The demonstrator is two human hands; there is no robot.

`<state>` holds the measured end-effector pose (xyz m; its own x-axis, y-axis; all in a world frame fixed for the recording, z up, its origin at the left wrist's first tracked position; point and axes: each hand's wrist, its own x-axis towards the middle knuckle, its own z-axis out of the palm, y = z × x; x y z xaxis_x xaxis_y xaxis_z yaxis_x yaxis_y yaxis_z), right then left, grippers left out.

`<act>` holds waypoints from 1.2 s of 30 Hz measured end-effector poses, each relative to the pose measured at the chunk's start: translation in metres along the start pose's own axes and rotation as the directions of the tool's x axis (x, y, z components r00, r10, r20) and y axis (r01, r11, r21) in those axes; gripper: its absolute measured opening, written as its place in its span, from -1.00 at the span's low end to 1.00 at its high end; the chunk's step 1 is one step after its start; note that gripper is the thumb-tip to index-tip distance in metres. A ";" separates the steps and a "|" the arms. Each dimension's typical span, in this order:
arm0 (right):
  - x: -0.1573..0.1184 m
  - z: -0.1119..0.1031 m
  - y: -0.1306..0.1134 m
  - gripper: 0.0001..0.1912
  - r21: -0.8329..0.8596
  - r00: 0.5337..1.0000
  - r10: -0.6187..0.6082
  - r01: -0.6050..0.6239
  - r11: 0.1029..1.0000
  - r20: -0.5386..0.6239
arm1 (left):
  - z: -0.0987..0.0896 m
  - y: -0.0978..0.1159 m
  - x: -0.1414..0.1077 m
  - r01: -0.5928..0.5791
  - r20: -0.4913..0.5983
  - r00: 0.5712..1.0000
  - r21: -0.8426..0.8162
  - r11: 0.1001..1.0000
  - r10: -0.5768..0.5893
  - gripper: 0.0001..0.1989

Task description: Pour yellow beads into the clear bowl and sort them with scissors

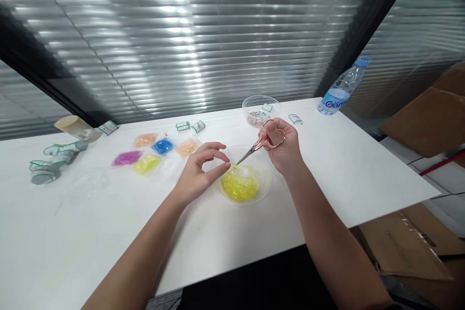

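Note:
Rose-gold scissors are in my right hand, its fingers through the handle loops. Their dark blades point down and left over a clear round bowl and look closed. Inside the bowl lies a heap of shiny yellow strips. My left hand hovers at the bowl's left edge, thumb and index finger close to the blade tips. Its other fingers are curled loosely apart, and I make out nothing held between them.
Small bags of purple, blue, yellow and orange material lie left. Behind stands another clear bowl with coloured bits. A water bottle is at the back right, a wooden-lidded jar at the back left.

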<state>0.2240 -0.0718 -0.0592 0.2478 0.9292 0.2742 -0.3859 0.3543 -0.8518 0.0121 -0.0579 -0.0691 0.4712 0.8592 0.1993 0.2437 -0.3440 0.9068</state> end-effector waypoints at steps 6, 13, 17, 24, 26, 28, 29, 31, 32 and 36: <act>-0.008 0.010 -0.003 -0.55 -0.015 0.999 -0.032 0.031 0.999 -0.036 | 0.004 0.002 -0.002 -0.022 -0.007 1.000 0.060 0.998 0.022 -0.86; -0.010 0.015 -0.002 -0.43 -0.092 0.997 -0.038 0.032 0.995 -0.062 | 0.004 -0.005 -0.001 0.023 -0.008 1.000 0.003 1.000 -0.023 -0.81; -0.011 0.016 -0.002 -0.38 -0.115 0.991 -0.076 0.063 0.991 -0.113 | 0.006 -0.004 -0.001 0.045 0.011 0.999 -0.045 0.998 -0.044 -0.81; -0.014 0.018 0.001 -0.40 -0.100 0.983 -0.109 0.095 0.990 -0.149 | 0.011 -0.005 -0.003 -0.053 -0.018 0.998 -0.031 0.998 0.053 -0.86; -0.015 0.019 0.001 -0.40 -0.122 0.981 -0.119 0.101 0.987 -0.154 | 0.012 -0.004 -0.003 -0.087 -0.035 0.996 -0.017 0.996 0.086 -0.88; -0.015 0.020 0.001 -0.38 -0.153 0.979 -0.117 0.092 0.984 -0.168 | 0.014 -0.003 -0.003 -0.113 -0.044 0.993 0.006 0.994 0.113 -0.88; -0.015 0.020 0.001 -0.38 -0.160 0.978 -0.115 0.087 0.983 -0.174 | 0.014 -0.002 -0.003 -0.121 -0.049 0.991 0.018 0.992 0.122 -0.88; -0.016 0.022 0.001 -0.37 -0.152 0.977 -0.113 0.086 0.985 -0.181 | 0.015 -0.001 -0.003 -0.132 -0.062 0.989 0.036 0.991 0.134 -0.88; -0.016 0.022 0.001 -0.38 -0.138 0.977 -0.117 0.092 0.986 -0.180 | 0.015 0.000 -0.003 -0.136 -0.067 0.988 0.040 0.990 0.138 -0.88; -0.017 0.023 0.002 -0.39 -0.108 0.975 -0.145 0.128 0.986 -0.168 | 0.015 0.001 -0.004 -0.150 -0.072 0.986 0.053 0.987 0.153 -0.90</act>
<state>0.1988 -0.0847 -0.0550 0.4473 0.8368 0.3157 -0.2530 0.4570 -0.8528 0.0229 -0.0670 -0.0747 0.4407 0.8214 0.3620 0.2152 -0.4882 0.8458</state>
